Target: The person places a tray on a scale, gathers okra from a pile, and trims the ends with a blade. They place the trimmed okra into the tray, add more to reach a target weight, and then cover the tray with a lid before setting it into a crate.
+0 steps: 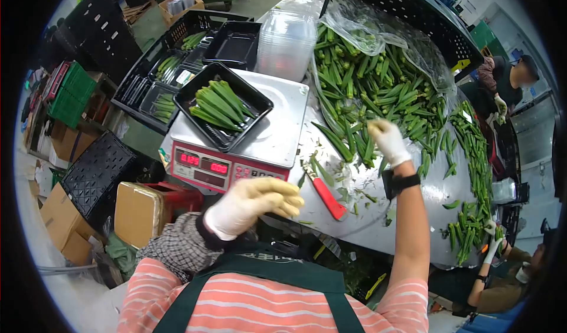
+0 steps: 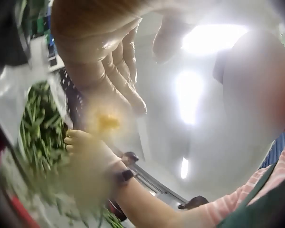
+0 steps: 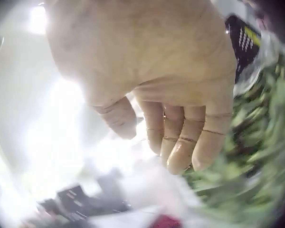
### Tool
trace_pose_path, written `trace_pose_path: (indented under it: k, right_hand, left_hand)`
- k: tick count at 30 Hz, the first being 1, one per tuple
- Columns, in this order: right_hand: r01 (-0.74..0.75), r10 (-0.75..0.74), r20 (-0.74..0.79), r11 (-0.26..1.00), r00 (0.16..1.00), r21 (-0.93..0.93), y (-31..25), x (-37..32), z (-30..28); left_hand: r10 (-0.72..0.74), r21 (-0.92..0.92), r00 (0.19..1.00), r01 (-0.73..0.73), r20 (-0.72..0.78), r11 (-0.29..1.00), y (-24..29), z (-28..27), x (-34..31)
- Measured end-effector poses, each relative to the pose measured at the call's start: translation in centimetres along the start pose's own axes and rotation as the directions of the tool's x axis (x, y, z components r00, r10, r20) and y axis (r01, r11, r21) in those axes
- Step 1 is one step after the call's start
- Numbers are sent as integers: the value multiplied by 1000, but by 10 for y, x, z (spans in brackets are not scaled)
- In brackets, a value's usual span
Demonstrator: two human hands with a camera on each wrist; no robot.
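Note:
My left hand [image 1: 254,206], in a pale glove, hovers by the front right corner of the scale [image 1: 277,117], its fingers loosely bent and holding nothing. The gloved right hand [image 1: 388,141] is raised over the near edge of the okra heap [image 1: 378,79]. In the right wrist view that hand [image 3: 152,61] has relaxed, slightly bent fingers with nothing between them. On the scale pan sits a black plastic tray [image 1: 260,109], tilted in angle to the pan, with a row of okra [image 1: 218,105] inside. Red digits glow on the scale's display [image 1: 201,163].
A red-handled knife [image 1: 328,197] lies on the metal table [image 1: 372,232] among trimmings. Behind the scale stand stacked clear containers [image 1: 287,43] and empty black trays [image 1: 233,43]. A black crate [image 1: 133,82] at left holds filled trays. Two people work at right beside more okra [image 1: 472,156].

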State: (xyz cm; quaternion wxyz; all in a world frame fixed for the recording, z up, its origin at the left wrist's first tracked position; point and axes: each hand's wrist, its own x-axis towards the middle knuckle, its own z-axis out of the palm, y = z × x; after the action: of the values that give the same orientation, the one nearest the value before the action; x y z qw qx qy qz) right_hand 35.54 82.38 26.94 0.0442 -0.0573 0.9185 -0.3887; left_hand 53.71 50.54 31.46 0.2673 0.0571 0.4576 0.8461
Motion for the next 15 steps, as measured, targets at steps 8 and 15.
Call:
trace_pose_path:
  k: [8,15]
  right_hand:
    - [182,-187,9,940,982,-290,52,14,57]
    - [478,-538,371,843,757,248,0,-62,21]
  left_hand:
    - [-283,-218,954,257,-99,941,-98,34,76]
    - [-337,-621,941,273,15,735,-126,15,104]
